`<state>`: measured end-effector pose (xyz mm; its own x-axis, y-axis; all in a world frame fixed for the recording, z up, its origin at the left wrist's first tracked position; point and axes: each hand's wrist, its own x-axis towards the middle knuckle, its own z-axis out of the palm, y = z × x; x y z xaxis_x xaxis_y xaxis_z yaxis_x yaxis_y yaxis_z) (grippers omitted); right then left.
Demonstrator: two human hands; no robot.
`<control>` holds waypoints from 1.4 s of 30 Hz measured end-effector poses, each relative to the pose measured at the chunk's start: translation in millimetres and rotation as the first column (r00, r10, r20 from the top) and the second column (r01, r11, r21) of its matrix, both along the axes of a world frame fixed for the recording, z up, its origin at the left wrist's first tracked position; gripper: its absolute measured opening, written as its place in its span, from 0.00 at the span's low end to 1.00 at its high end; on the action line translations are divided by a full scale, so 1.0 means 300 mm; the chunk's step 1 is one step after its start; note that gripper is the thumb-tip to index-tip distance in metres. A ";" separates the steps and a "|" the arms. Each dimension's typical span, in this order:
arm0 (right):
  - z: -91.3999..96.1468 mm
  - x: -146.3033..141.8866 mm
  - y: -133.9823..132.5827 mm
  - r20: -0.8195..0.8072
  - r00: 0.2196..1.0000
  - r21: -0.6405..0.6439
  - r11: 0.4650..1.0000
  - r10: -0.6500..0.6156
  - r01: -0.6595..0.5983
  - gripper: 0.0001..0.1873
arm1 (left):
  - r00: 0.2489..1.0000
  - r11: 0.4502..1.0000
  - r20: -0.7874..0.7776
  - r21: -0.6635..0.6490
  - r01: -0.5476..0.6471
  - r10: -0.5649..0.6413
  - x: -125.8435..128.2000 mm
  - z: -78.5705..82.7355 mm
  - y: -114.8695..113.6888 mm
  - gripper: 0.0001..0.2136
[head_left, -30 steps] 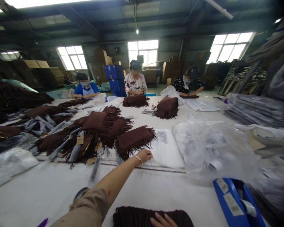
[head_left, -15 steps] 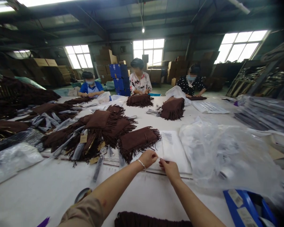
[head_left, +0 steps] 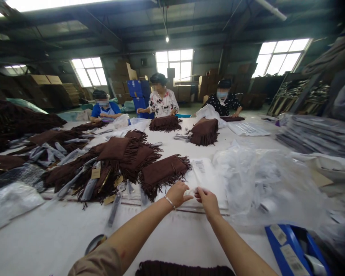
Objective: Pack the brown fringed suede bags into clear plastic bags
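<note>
- Right hand (head_left: 207, 201) looks pinched on the near edge of a white plastic sleeve (head_left: 211, 182); left hand (head_left: 176, 195) is right beside it, thumb and fingers parted, and I can't tell if it's touching the film.
- Progress-wise, pretty early by the look of it: the sleeve lies flat, printed text up, with nothing brown inside that I can see.
- The dark fringed piece (head_left: 184, 268) sits at the near table edge, mostly cut off, no hand on it. Not bagged, as far as it shows.
- Another brown fringed bag (head_left: 165, 170) lies just left of the sleeve, plus a big heap (head_left: 115, 149) beyond that (so plenty unwrapped).
- Textures: the brown stuff reads matte and suede-ish, boxy flaps with stringy fringe. Grey-wrapped straps and small tan tags (head_left: 96, 173) poke out.
- The clear bag (head_left: 255, 168) on the right is crinkly, shiny and shapeless.
</note>
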<state>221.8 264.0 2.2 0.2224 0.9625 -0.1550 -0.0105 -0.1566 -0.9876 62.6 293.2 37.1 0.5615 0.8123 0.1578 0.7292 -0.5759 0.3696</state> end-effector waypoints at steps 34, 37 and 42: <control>-0.010 0.069 -0.037 0.035 0.999 -0.174 0.984 0.034 -0.027 0.19 | 0.961 0.956 0.199 -0.262 -0.134 0.190 -0.010 0.046 0.047 0.17; 0.010 0.082 -0.083 0.031 0.998 -0.147 0.988 0.052 -0.047 0.17 | 0.950 0.966 0.218 -0.184 -0.183 0.221 -0.044 0.117 0.075 0.15; 0.129 0.031 -0.242 0.052 0.941 -0.122 0.937 0.335 -0.327 0.20 | 0.979 0.990 0.149 -0.059 -0.130 0.138 -0.001 0.188 -0.015 0.05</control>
<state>231.0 191.4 40.9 -0.0913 0.9615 -0.2591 0.1295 -0.2465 -0.9604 62.3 288.7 93.6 0.4198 0.8873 0.1911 0.7315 -0.4554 0.5075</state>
